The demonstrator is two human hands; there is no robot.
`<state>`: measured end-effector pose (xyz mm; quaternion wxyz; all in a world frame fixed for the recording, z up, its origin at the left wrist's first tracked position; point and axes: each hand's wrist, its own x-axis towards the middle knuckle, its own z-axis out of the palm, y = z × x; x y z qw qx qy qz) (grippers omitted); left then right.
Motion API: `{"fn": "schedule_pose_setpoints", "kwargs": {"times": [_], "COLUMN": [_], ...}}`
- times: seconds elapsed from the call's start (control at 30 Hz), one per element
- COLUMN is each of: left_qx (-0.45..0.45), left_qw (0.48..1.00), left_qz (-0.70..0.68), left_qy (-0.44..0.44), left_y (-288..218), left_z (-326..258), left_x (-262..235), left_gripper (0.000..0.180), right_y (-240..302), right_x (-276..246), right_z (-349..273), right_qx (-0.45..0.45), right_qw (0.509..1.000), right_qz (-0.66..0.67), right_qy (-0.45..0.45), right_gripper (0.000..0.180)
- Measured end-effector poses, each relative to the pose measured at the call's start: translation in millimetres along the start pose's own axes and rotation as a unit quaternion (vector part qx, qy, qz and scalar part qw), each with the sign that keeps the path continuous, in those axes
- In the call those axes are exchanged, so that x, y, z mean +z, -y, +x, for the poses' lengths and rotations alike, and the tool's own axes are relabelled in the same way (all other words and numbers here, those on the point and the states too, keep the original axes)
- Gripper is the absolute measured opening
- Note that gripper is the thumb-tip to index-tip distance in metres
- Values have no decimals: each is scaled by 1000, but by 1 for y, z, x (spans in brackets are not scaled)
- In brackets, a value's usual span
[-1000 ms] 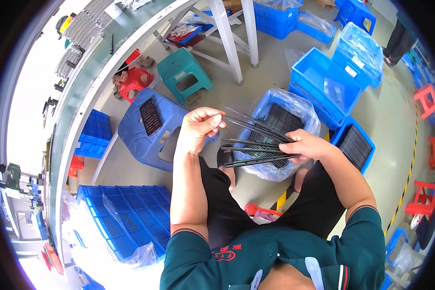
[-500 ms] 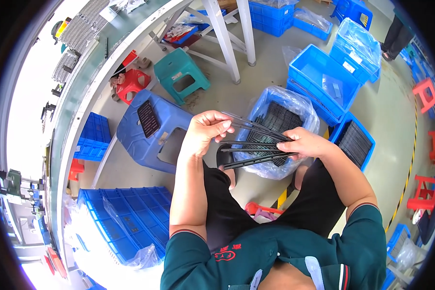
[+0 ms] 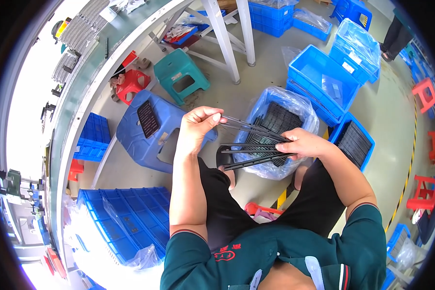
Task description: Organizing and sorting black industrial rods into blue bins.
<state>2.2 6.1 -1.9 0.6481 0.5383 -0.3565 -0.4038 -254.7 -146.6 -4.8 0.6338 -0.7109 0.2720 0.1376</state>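
Strips (image 3: 249,147) black, long axis left-right; right hand (image 3: 307,144) grips bundle, left hand (image 3: 198,126) fingers pinch one end.

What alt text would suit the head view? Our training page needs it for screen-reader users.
Seen from above, a seated person's right hand holds a fan of thin black strips while the left hand pinches one strip's end, above a plastic-lined blue crate of similar black parts. Blue stool and more crates around.
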Motion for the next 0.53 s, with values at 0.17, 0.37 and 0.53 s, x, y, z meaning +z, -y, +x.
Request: {"fn": "schedule_pose_setpoints", "kwargs": {"times": [0.17, 0.37, 0.53], "left_qx": [0, -18, -42], "left_qw": [1000, 998, 997], "left_qz": [-16, -36, 1], "left_qy": [13, 42, 58], "left_y": [1, 6, 6], "left_z": [1, 0, 2], "left_x": [1, 4, 7], "left_gripper": [14, 13, 13], "right_y": [1, 0, -5], "right_x": [0, 1, -3], "right_z": [-3, -3, 2], "right_qx": [1, -3, -20], "right_qw": [1000, 1000, 997], "right_qz": [-2, -20, -70], "right_qy": [2, 1, 10], "right_gripper": [29, 30, 32]}}
